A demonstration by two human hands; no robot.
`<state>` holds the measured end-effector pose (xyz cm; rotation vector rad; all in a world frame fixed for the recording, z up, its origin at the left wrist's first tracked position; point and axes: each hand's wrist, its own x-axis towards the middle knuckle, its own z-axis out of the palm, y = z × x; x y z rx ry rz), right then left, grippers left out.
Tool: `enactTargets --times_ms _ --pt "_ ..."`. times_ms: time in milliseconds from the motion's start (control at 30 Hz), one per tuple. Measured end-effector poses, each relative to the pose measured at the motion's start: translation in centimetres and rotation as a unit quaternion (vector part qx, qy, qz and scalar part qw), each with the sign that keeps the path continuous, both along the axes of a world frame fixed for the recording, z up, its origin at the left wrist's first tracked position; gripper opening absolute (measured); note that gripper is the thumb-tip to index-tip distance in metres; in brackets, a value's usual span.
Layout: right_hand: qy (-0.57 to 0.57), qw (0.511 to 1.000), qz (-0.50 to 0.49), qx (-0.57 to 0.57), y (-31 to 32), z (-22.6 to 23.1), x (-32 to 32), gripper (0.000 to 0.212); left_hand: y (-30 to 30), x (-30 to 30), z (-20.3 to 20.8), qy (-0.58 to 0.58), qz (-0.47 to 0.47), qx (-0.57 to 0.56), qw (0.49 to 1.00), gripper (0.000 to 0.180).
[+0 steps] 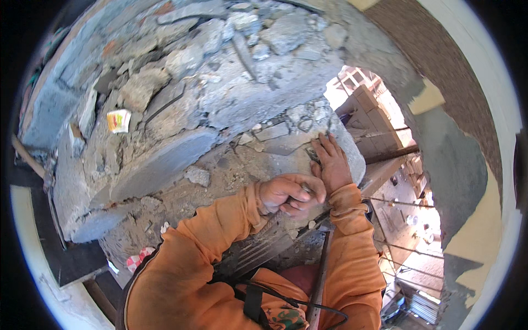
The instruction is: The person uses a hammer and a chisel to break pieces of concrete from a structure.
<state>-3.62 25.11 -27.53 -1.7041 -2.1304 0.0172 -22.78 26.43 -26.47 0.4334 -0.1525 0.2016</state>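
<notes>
Concrete slab (pixel 283 163) lies beneath the right hand (pixel 334 166), fingers extended; left hand (pixel 287 192) curls (contents unclear).

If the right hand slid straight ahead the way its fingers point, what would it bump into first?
Probably the small broken concrete pieces just ahead of the right hand, though depth is hard to judge from this one view.

Jagged grey concrete rubble (pixel 146 88) on upper step of grey block-shaped concrete ledge (pixel 355 157); small white square packet (pixel 118 121) amid it, left. Right hand (pixel 334 166) on lower step's right end, left hand (pixel 287 193) just beside. Long brown wooden handle (pixel 27 157) far left. Dark straight slender bar (pixel 393 153) just right of ledge.
</notes>
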Motion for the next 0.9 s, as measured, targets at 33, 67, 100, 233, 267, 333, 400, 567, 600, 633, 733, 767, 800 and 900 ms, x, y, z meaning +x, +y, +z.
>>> enactTargets --times_ms 33,67,100,233,267,333,400,567,600,633,733,767,800,900 --pt "0.001 1.0 -0.001 -0.01 0.0 -0.1 0.1 0.053 -0.2 0.2 -0.1 -0.012 -0.023 -0.01 1.0 0.026" --pt "0.002 1.0 -0.004 -0.021 0.0 -0.1 0.1 0.053 -0.1 -0.1 -0.3 -0.004 -0.006 -0.003 1.0 0.027" --pt "-0.001 0.999 0.015 -0.03 0.5 0.0 0.3 0.049 0.4 -0.6 -0.4 0.003 0.009 0.005 1.0 0.028" --pt "0.039 0.998 0.009 -0.038 -0.9 0.3 1.3 0.04 0.6 -0.2 -1.4 -0.073 0.019 -0.037 0.996 0.032" --pt "0.051 0.997 0.003 -0.051 -1.4 0.9 1.2 0.04 1.0 -0.4 -1.2 -0.082 0.023 -0.042 0.996 0.032" --pt "0.081 0.994 -0.006 -0.074 -2.5 1.9 1.1 0.04 1.3 -0.8 -1.0 -0.093 0.036 -0.05 0.994 0.032" --pt "0.112 0.989 0.005 -0.091 -4.2 1.7 1.1 0.043 1.5 -1.0 -1.4 -0.097 0.047 -0.036 0.993 0.031" --pt "0.146 0.986 -0.03 -0.068 -6.8 1.1 1.9 0.047 1.7 -0.7 -1.8 -0.111 0.046 -0.023 0.992 0.03" --pt "0.245 0.964 -0.06 -0.089 -7.2 0.9 2.0 0.045 1.7 -0.8 -1.9 -0.11 0.051 -0.022 0.992 0.03" --pt "0.341 0.93 -0.089 -0.107 -7.7 0.8 2.2 0.044 1.7 -0.8 -1.9 -0.111 0.056 -0.021 0.992 0.03" --pt "0.474 0.861 -0.086 -0.161 -9.0 0.7 1.6 0.04 1.9 -1.1 -1.7 -0.099 0.065 -0.021 0.993 0.029" --pt "0.456 0.868 -0.078 -0.182 -9.0 1.0 0.6 0.04 2.0 -1.2 -1.7 -0.094 0.067 -0.024 0.993 0.026" --pt "0.437 0.874 -0.071 -0.202 -8.9 1.3 -0.3 0.041 2.1 -1.4 -1.7 -0.089 0.068 -0.026 0.993 0.024" --pt "0.284 0.944 0.016 -0.166 -8.5 1.8 -1.5 0.044 2.2 -1.2 -1.4 -0.086 0.069 -0.02 0.994 0.025"
